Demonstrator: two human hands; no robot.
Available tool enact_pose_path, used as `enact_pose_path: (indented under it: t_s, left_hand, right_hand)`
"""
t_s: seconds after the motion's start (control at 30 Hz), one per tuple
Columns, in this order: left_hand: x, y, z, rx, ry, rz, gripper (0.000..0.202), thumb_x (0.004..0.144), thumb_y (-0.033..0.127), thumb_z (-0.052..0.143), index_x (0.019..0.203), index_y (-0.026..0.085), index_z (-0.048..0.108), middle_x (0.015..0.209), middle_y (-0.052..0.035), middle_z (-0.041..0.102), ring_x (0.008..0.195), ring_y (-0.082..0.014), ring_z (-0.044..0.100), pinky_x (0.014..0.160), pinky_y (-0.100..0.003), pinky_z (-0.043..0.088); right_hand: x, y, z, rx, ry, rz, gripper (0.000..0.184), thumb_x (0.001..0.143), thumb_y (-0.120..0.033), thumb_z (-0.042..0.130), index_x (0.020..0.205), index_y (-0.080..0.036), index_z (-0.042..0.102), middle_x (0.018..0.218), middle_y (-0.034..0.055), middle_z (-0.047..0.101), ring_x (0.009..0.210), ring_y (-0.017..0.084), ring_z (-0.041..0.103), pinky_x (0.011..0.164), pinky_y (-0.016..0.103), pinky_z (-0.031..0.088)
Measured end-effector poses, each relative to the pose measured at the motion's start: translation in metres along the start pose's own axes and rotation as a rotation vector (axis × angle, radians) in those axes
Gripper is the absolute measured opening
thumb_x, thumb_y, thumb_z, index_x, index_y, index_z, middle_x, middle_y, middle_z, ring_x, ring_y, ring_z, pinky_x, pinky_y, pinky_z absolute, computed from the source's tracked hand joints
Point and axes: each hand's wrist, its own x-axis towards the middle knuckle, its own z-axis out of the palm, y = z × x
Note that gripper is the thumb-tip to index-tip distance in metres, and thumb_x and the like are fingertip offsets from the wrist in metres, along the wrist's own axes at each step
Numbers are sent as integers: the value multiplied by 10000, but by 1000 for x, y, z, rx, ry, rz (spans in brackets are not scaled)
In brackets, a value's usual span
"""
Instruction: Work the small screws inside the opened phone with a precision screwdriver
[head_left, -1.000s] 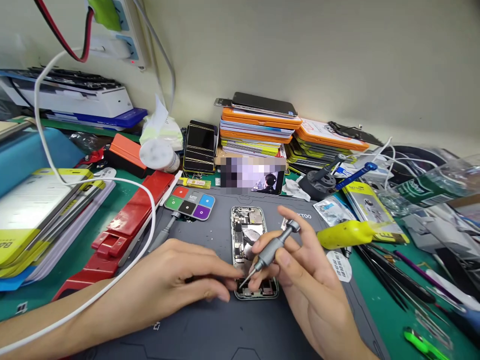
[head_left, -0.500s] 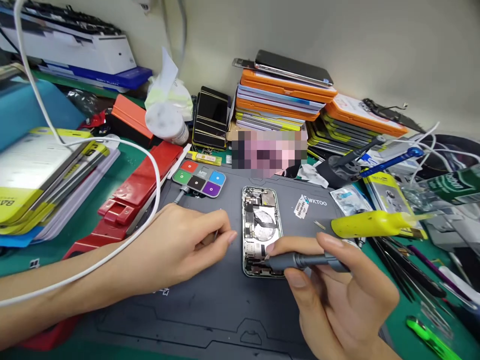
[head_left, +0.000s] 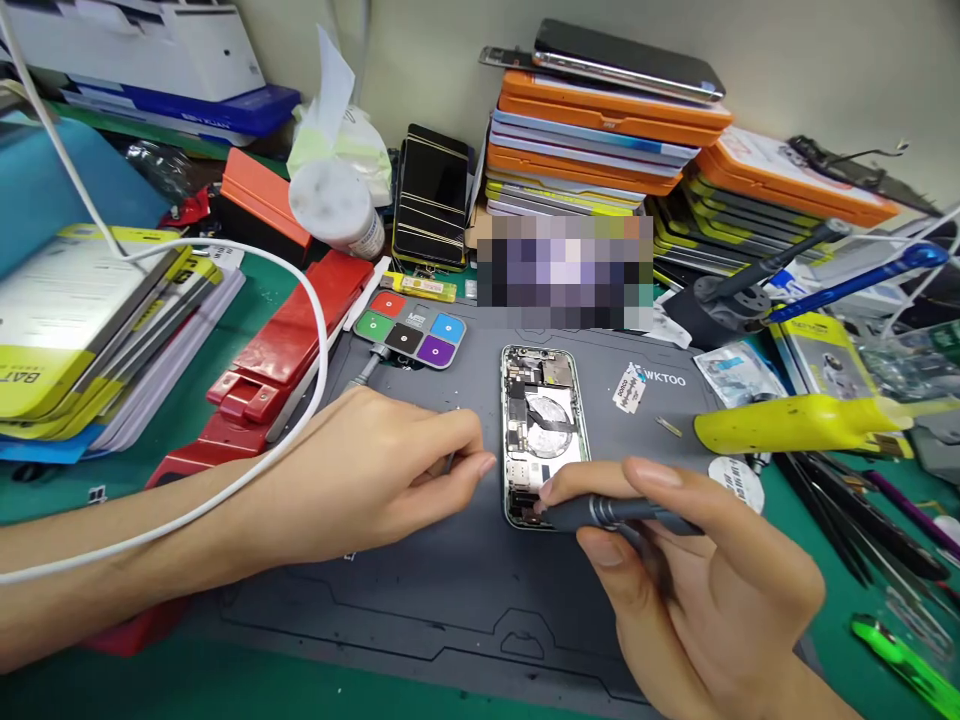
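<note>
Opened phone [head_left: 551, 430]: there it lies on the dark gray mat [head_left: 450, 590], innards facing up, long side running away from us.
Phone's insides: silvery round patch mid-body, black ribbon across it, dark parts crowding the near end.
Screwdriver [head_left: 600, 512]: gray, ringed, nearly level in the right hand [head_left: 712, 575], front over the phone's near end; tip hard to make out.

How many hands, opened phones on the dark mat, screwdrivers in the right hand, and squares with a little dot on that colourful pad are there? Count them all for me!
Hands (left hand and right hand): 2
Opened phone: 1
Screwdriver: 1
Dotted squares (red, green, black, blue, purple): 5
Total: 9
</note>
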Motion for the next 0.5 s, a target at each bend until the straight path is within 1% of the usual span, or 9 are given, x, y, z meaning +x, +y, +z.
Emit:
enact_pose_path:
  t_s: [0.07, 0.17, 0.23, 0.33, 0.4, 0.5]
  left_hand:
    - [1, 1, -1, 19, -11, 8, 238, 1103, 277, 555, 870, 231, 575, 624, 94, 515, 519, -106, 522, 557, -310, 234]
    - [2, 1, -2, 53, -25, 38, 258, 1100, 264, 556, 846, 230, 528, 619, 91, 465, 512, -111, 463, 549, -326, 212]
    - [2, 1, -2, 68, -36, 57, 262, 1095, 243, 557, 840, 232, 496, 626, 91, 448, 518, -116, 423, 550, -333, 208]
    - [2, 0, -1, 65, -16, 76, 249, 1093, 228, 560, 859, 238, 476, 632, 93, 431, 527, -123, 392, 559, -340, 206]
    - [1, -1, -1, 59, -7, 84, 245, 1097, 230, 560, 869, 241, 471, 634, 93, 423, 529, -127, 384, 563, -343, 204]
    - [1, -1, -2, 60, -27, 88, 266, 1097, 227, 567, 858, 242, 453, 635, 91, 432, 529, -127, 392, 557, -343, 201]
  right_hand:
    - [0, -1, 0, -4, -6, 12, 787, 915, 23, 648, 1586, -375, 543, 1139, 33, 843, 882, 220, 828, 729, 332, 707]
    - [1, -3, 1, -25, -4, 8, 769, 937, 5, 635, 1589, -393, 546, 1123, 37, 855, 857, 236, 836, 733, 359, 719]
    - [2, -4, 1, -50, -3, 5, 781, 932, 9, 639, 1597, -389, 546, 1105, 36, 859, 845, 239, 839, 742, 366, 723]
    - [2, -5, 1, -90, -11, -1, 822, 907, 24, 649, 1609, -391, 544, 1076, 23, 863, 828, 231, 841, 756, 359, 725]
    - [2, -5, 1, -98, -11, 0, 836, 899, 26, 654, 1614, -392, 542, 1089, 19, 865, 846, 229, 846, 774, 358, 727]
    - [1, -3, 2, -91, -8, 10, 832, 901, 28, 654, 1615, -386, 545, 1138, 18, 866, 908, 233, 854, 803, 358, 730]
